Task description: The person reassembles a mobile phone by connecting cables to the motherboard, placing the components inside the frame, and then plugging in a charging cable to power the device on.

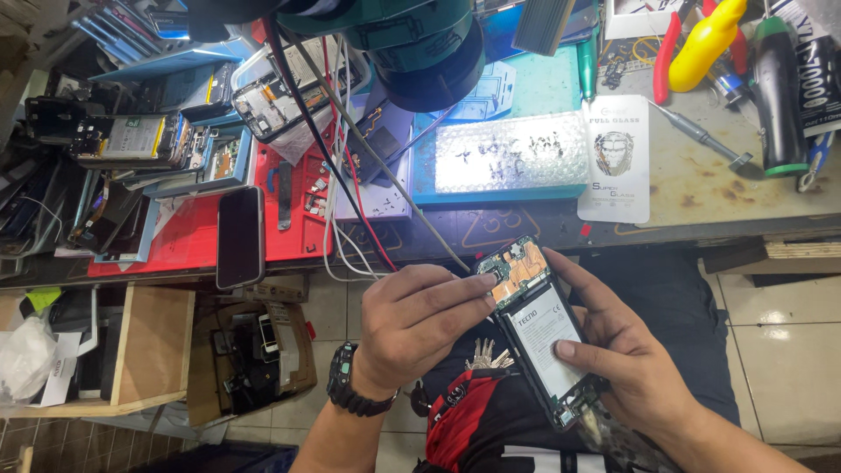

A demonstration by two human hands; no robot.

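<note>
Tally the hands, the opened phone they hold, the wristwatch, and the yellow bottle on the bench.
Hands: 2, left hand and right hand
Opened phone: 1
Wristwatch: 1
Yellow bottle: 1
Total: 5

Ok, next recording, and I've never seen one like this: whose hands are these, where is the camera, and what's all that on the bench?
There is one picture, from a camera worn on the person's head, looking down. The two bare hands are that person's own. The right hand holds an opened phone, back cover off, battery and circuit board showing. The left hand, with a black wristwatch, touches the board at its top end. Beyond lies a cluttered workbench: a red mat with a dark phone, more opened phones, a blue mat, white and red cables, a yellow bottle and a screwdriver.
</note>
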